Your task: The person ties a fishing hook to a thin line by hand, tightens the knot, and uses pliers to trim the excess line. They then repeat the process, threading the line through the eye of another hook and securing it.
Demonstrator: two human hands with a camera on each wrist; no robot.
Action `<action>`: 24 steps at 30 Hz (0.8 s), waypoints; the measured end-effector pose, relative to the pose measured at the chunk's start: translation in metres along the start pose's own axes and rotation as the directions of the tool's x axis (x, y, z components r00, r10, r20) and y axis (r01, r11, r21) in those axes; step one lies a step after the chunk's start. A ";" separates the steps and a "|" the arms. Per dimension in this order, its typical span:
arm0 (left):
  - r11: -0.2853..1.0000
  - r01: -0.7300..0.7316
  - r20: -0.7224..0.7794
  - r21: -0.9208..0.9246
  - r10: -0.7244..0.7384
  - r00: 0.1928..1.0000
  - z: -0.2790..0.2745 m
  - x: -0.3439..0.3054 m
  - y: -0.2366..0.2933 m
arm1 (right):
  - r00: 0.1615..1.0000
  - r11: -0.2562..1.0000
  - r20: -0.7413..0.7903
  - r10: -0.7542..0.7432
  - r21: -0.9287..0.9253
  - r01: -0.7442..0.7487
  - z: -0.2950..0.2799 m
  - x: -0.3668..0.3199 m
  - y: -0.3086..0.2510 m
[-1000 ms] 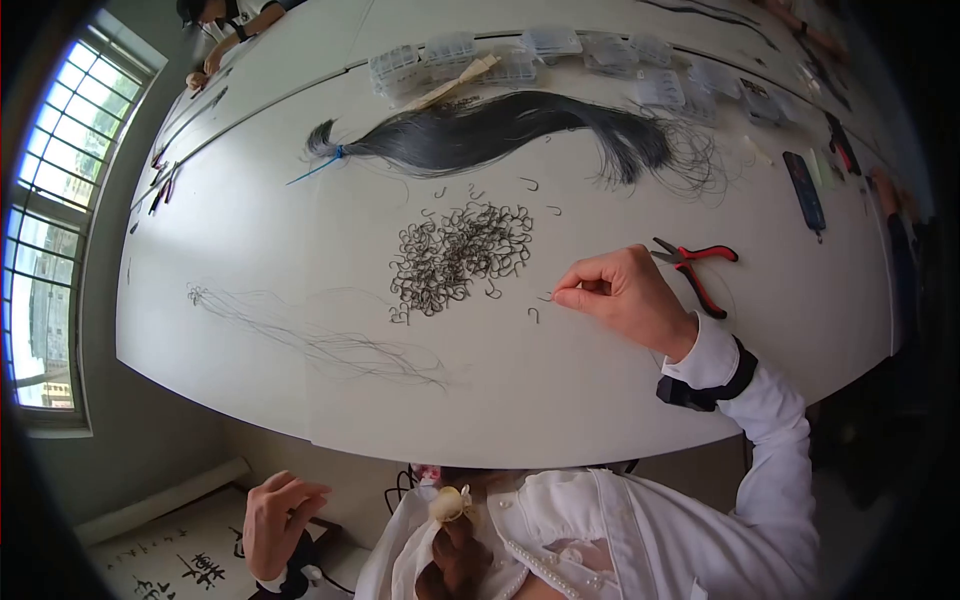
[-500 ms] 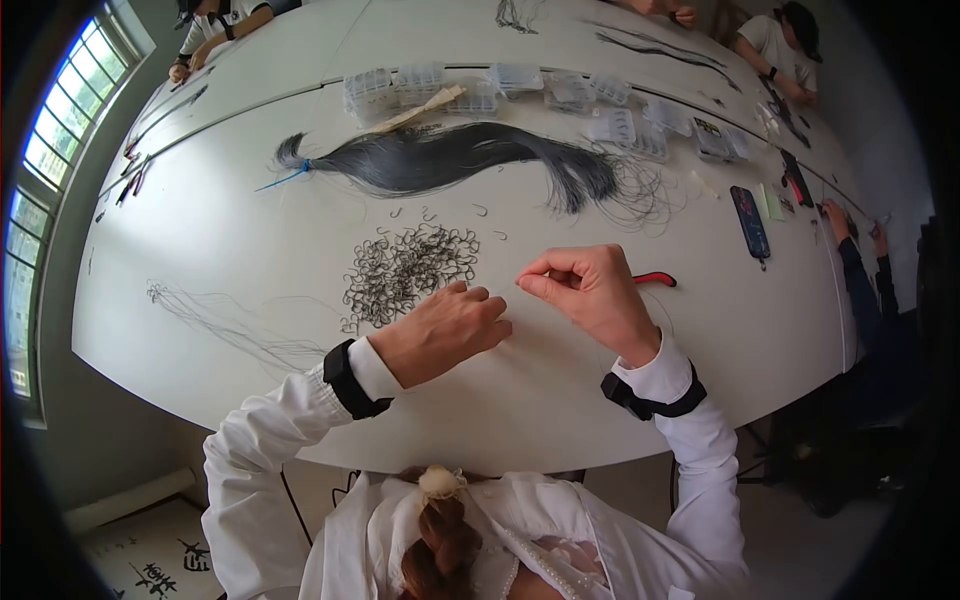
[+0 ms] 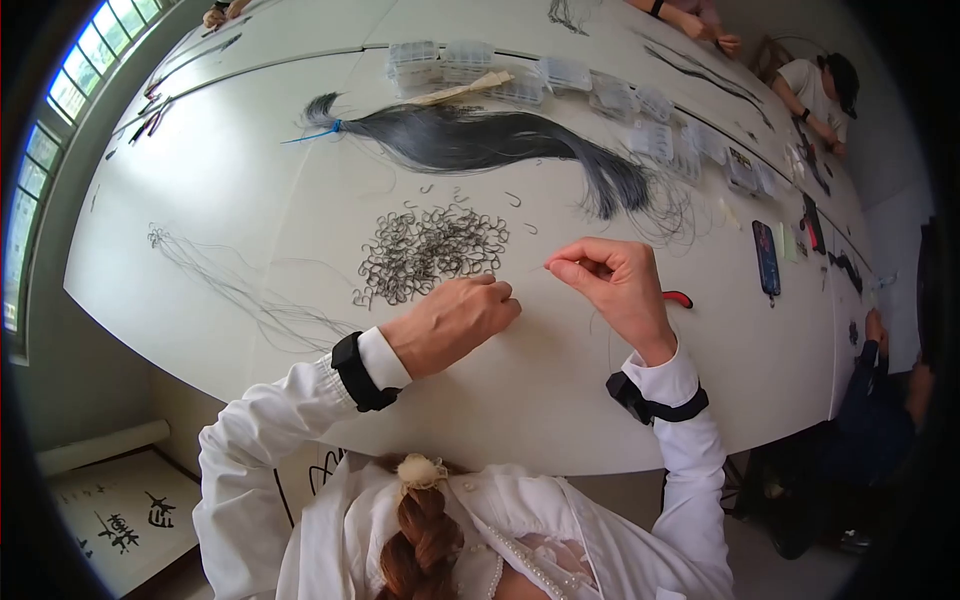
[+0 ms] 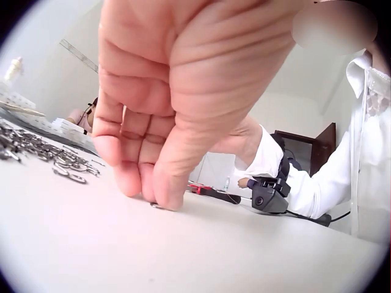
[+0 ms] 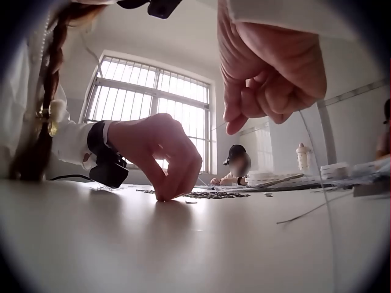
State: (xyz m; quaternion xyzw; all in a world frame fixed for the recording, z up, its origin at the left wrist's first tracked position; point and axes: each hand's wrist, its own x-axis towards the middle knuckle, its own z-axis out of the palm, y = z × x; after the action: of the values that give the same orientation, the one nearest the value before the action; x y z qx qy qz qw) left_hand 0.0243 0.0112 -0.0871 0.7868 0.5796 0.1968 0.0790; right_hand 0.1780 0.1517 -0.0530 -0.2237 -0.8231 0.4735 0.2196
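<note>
In the head view, my left hand (image 3: pixel 455 322) rests at the table just below a pile of dark hooks (image 3: pixel 425 255). The left wrist view shows its thumb and fingertips pinching a small metal hook (image 4: pixel 156 206) against the tabletop. My right hand (image 3: pixel 618 290) is raised to the right of the left one, thumb and index finger pressed together on a thin clear line. Part of that line (image 5: pixel 327 201) hangs below the right hand (image 5: pixel 269 76) in the right wrist view. A few loose hooks (image 3: pixel 514 199) lie above the pile.
A dark bundle of strands (image 3: pixel 470 138) tied in blue lies across the table, with clear plastic boxes (image 3: pixel 565 73) behind. Thin loose strands (image 3: pixel 240 290) spread at left. A red plier handle (image 3: pixel 678 299) shows beside the right hand; a phone (image 3: pixel 767 258) lies farther right. Other people sit around.
My left hand has come up from below the table edge to beside the hook pile, its fingertips now on a hook. The right hand stays raised, now covering most of the pliers.
</note>
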 end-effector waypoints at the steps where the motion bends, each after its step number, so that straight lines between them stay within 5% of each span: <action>1: 0.995 0.078 0.018 -0.061 -0.077 0.997 -0.002 -0.001 0.000 | 1.000 1.000 -0.012 0.001 0.021 -0.001 0.000 0.000 0.000; 5: 0.946 0.256 0.011 -0.199 -0.259 0.966 -0.021 -0.001 0.001 | 0.999 1.000 -0.026 0.021 0.006 -0.021 -0.005 0.003 -0.007; 10: 0.950 0.231 -0.008 -0.210 -0.237 0.971 -0.015 -0.002 0.002 | 1.000 1.000 -0.013 -0.001 0.026 0.002 -0.006 0.009 -0.009; 20: 0.979 0.185 0.037 0.089 -0.188 0.981 -0.004 -0.002 0.010 | 1.000 0.998 -0.016 0.021 0.061 -0.020 -0.004 0.008 -0.005; 23: 0.971 0.239 0.004 -0.005 -0.239 0.971 -0.011 -0.002 0.011 | 0.999 0.997 -0.001 0.046 0.069 -0.046 -0.004 0.008 -0.007; 24: 0.938 0.294 -0.032 -0.184 -0.304 0.952 -0.018 -0.001 0.013 | 0.998 0.984 -0.010 0.059 0.170 -0.056 -0.003 0.008 -0.007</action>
State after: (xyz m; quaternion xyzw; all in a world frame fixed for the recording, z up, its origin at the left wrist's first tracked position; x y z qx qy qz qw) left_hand 0.0283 0.0040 -0.0660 0.6731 0.6748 0.2568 0.1600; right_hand 0.1722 0.1552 -0.0437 -0.2314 -0.7712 0.5465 0.2303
